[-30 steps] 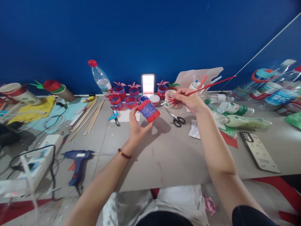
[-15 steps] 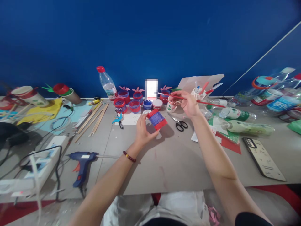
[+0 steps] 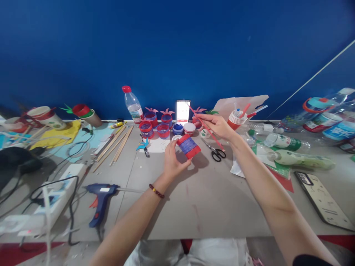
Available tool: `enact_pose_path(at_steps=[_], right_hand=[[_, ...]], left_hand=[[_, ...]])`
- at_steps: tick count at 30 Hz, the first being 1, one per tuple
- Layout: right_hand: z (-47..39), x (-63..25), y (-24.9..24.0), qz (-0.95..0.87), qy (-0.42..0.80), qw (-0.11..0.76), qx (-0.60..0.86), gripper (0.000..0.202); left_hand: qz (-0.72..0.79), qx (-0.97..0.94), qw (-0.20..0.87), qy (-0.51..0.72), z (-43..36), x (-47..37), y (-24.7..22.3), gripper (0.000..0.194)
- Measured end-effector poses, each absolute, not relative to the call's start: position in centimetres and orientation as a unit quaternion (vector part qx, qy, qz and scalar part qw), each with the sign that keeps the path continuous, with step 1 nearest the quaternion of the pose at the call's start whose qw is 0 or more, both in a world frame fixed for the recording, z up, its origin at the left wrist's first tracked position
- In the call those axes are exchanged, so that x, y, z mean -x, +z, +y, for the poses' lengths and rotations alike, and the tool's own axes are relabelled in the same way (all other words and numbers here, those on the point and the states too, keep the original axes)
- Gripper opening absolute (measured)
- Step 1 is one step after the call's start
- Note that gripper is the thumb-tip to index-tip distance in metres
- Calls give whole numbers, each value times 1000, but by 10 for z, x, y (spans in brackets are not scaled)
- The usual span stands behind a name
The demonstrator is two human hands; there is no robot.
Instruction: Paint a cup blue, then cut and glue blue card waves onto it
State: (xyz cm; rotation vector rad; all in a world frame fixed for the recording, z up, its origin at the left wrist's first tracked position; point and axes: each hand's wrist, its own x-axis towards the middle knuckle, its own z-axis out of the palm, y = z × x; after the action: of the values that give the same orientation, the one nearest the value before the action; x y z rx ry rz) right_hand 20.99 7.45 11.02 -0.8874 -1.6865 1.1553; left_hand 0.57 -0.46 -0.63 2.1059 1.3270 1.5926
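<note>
My left hand (image 3: 175, 162) grips a small red cup with a blue painted band (image 3: 189, 146), tilted on its side above the table. In my right hand (image 3: 217, 125) is a long red brush (image 3: 213, 137), pinched between the fingers and slanting down to the right. Just behind the held cup stand an open jar of blue paint (image 3: 178, 129), a white-lidded jar (image 3: 189, 128) and a white lid or dish (image 3: 176, 137). Several red and blue cups (image 3: 163, 130) stand to the left of the jars, some with pink leaf shapes on top.
Black-handled scissors (image 3: 217, 154) lie right of the held cup. A glue gun (image 3: 102, 199) and power strip (image 3: 59, 192) are at the left, near wooden sticks (image 3: 118, 147). Plastic bottles (image 3: 285, 142) and a patterned phone (image 3: 323, 199) lie right. A lit phone (image 3: 182, 111) stands behind.
The brush in my right hand has turned from nearly level to steeply slanted. The view has shifted slightly, so the scene sits a little lower and further right.
</note>
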Motion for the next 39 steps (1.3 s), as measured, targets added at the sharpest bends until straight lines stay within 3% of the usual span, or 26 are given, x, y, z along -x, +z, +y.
enact_pose_path(at_steps=[8,13,19,23,39], right_hand=[[96,-208,108,-586,483,547,351,30],[117,-203,104,-655,461,450,395,36],[139,-170,99,-784,260,343,447,14],[152,-148,86,-818,189,308,447,14],[170,-120,60,-843,180,221,455,22]], left_hand=[[465,-697,103,535,-4,-5,-6,80],[453,-705,84,539,-4,-6,-5,80],[449,-710,67,538,-4,-6,-6,80],[450,-710,63,538,-2,-5,-8,80],[443,-717,76,534,-2,-4,-8,83]])
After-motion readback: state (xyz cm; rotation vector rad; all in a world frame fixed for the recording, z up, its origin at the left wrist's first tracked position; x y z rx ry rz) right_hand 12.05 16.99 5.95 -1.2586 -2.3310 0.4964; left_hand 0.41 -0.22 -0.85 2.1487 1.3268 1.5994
